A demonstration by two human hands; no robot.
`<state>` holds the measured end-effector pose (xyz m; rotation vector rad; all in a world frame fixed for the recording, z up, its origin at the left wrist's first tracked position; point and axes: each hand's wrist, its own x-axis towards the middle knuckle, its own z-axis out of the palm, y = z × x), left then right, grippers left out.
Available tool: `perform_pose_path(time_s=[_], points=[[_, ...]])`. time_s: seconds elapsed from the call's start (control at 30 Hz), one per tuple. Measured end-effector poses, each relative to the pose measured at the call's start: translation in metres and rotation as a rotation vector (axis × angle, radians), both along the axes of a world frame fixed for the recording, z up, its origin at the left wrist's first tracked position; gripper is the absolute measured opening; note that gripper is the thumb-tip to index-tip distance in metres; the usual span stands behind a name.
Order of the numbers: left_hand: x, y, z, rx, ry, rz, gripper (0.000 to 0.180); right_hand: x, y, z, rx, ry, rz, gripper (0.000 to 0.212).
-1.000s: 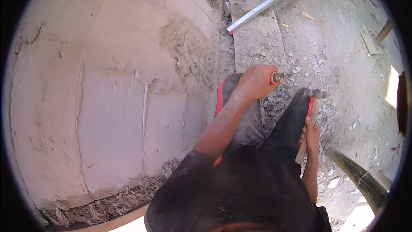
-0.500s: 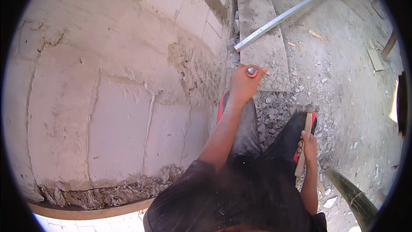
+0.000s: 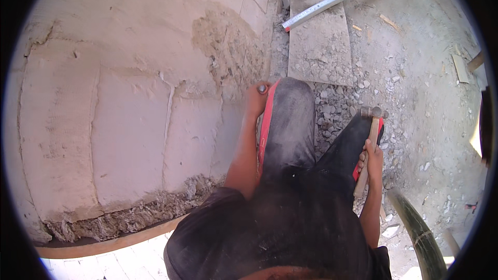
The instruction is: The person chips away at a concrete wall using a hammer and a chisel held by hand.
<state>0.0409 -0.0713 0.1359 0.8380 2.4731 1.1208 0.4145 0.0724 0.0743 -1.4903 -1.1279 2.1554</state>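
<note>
My left hand (image 3: 254, 103) is closed around a chisel (image 3: 262, 88), beside my left knee and close to the wall (image 3: 192, 140). Only the round steel end of the chisel shows above the fist; its tip is hidden. On the right, a hammer (image 3: 374, 130) with a steel head and wooden handle is gripped in my right hand (image 3: 370, 159). The hammer lies along my right thigh, its head near the knee and pointing away from me. A rough, chipped patch (image 3: 228, 52) marks the wall ahead of my left hand.
Broken rubble (image 3: 332, 103) covers the ground between my legs. Beyond it lies a flat board (image 3: 319, 46), with a long metal straightedge (image 3: 337, 1) across it. At the lower right is a bamboo pole (image 3: 417, 231). A wooden strip (image 3: 114, 243) edges the wall's lower left.
My left hand has moved left and back with the chisel, from in front of the knee to beside the wall. The view has shifted, and my right hand keeps holding the hammer.
</note>
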Motion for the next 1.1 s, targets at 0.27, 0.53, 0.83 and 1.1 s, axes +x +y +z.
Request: perform_pose_path(time_s=[0.27,0.53,0.83,1.1], points=[[0.019,-0.061,-0.116,-0.24,0.282,0.254,0.022,-0.002,0.008,-0.006,-0.006,-0.065,0.079,0.039],[0.015,-0.074,-0.086,0.159,-0.518,0.312,0.042,-0.009,0.011,-0.004,-0.022,-0.099,0.099,0.04],[0.047,-0.102,-0.108,0.861,-1.257,0.476,0.049,-0.011,0.015,-0.004,0.004,-0.16,0.129,0.04],[0.039,-0.096,-0.135,1.002,-1.225,0.704,0.039,-0.011,0.01,0.001,0.038,-0.183,0.127,0.039]])
